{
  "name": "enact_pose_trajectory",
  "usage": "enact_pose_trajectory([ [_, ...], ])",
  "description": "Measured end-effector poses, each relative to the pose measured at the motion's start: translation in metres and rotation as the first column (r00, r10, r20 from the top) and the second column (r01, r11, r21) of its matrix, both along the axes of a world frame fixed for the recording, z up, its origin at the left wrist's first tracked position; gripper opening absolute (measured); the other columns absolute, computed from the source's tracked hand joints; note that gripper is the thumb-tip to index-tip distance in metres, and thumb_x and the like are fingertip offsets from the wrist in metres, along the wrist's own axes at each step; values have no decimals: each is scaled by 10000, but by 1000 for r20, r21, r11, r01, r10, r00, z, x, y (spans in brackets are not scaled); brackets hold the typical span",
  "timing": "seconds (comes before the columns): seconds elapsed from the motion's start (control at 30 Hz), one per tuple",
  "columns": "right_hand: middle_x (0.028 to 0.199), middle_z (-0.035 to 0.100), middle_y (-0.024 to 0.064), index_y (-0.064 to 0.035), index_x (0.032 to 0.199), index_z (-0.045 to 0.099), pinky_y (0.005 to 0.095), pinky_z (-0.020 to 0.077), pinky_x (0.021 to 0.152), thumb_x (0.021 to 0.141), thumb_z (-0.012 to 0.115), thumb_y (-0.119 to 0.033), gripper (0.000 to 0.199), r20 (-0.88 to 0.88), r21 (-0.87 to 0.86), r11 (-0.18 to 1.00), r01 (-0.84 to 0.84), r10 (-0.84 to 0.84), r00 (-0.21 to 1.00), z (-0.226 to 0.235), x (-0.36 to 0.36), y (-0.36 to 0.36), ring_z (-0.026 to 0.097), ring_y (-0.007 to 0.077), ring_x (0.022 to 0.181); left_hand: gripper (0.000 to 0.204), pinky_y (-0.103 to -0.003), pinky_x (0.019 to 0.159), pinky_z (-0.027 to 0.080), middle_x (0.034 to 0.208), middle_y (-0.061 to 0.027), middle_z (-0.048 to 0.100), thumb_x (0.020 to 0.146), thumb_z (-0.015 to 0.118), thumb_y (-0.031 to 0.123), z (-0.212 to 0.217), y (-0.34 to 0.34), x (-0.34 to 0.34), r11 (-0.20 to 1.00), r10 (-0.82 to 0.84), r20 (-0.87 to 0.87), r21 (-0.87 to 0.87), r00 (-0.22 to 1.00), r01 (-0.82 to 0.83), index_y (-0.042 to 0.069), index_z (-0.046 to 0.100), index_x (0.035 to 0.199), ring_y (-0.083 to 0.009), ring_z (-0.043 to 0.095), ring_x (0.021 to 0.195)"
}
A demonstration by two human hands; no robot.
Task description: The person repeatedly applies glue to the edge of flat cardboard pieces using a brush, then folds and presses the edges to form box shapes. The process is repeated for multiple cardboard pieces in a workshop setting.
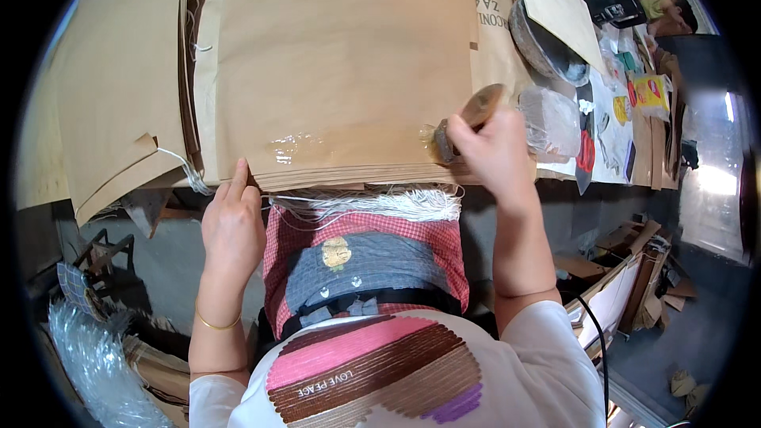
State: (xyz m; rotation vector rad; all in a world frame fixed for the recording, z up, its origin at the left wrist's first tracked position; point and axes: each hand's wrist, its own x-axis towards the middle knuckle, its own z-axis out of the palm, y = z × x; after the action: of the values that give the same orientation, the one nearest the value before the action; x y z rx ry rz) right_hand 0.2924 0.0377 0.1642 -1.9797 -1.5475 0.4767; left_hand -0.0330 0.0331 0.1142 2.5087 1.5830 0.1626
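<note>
A stack of brown kraft paper sheets point(341, 63) lies in front of me, its layered edges fanned along the table's front. My right hand point(495, 147) is closed around a wooden-handled glue brush point(483, 105), and its dark bristles touch the paper near the right front corner. A wet, shiny glue patch point(287, 148) lies on the sheet to the left of the brush. At the left front corner my left hand point(232, 226) rests with its index finger stretched onto the paper edge and its other fingers partly bent. White strings point(380, 204) hang bundled below the stack's front edge.
More brown paper point(119, 71) is piled at the left, with a white cord at its corner. On the right stand a metal basin point(547, 47) partly under a pale board, a plastic-wrapped block point(549, 120), red-handled scissors point(585, 150) and a yellow packet point(652, 95).
</note>
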Motion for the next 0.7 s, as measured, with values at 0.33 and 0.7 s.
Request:
enact_pose_trajectory([
  [0.33, 896, 629, 125, -54, 1056, 679, 346, 491, 764, 783, 636, 39, 292, 507, 229, 960, 162, -259, 822, -25, 180, -82, 601, 327, 801, 47, -309, 593, 427, 901, -129, 621, 836, 584, 1, 27, -12, 1, 982, 101, 456, -187, 884, -15, -42, 564, 834, -241, 545, 677],
  [0.7, 880, 661, 116, -15, 959, 690, 309, 485, 755, 849, 631, -72, 137, -532, 95, 774, -626, 571, 626, -50, -17, -111, 627, 231, 834, 50, -264, 483, 319, 635, -68, 562, 774, 658, -4, 112, -25, 7, 994, -22, 699, -64, 715, 94, -38, 625, 759, -146, 470, 537],
])
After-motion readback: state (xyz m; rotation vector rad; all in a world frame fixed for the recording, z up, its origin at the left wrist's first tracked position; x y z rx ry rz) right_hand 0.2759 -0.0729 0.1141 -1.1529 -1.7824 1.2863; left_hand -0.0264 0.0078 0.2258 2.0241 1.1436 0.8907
